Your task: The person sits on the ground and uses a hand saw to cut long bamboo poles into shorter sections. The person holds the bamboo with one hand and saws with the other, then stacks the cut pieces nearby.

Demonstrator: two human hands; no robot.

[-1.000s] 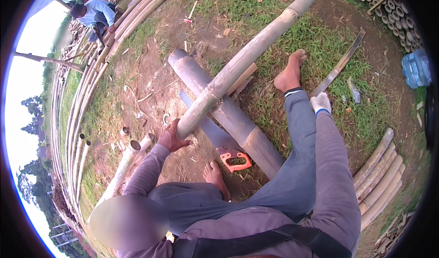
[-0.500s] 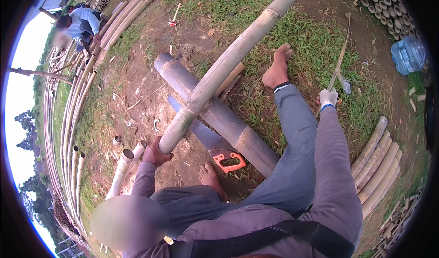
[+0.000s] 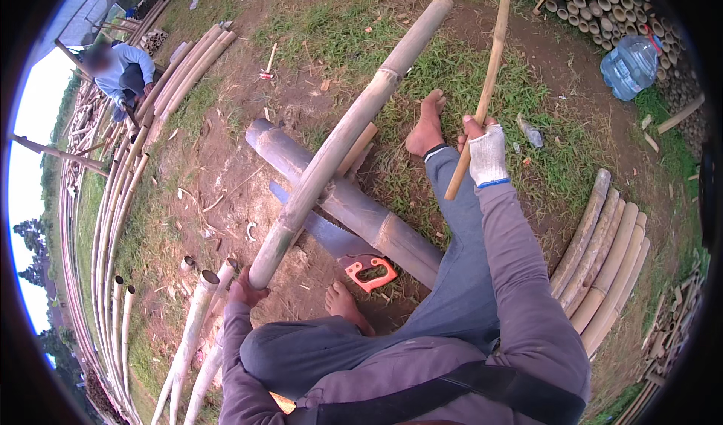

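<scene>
A thick pale bamboo pole slants from lower left to the far side, lying across a darker, thicker bamboo log on the ground. My bare left hand is closed round the pole's near end. Out to the right, my right hand, in a white fingerless-looking glove, grips a long slim wooden stick near its lower end. The stick stands raised, its top running out of view. A handsaw with an orange handle lies by the log, its blade passing under the pole.
Upright bamboo poles stand beside my left arm. Cut bamboo lengths lie at my right, near a blue water jug and stacked bamboo. A co-worker crouches at the far left by long poles. My bare feet flank the log.
My right hand has swung inward and up, bringing the stick from the far right toward the pole. The left hand stays on the pole's end; the whole view has shifted slightly.
</scene>
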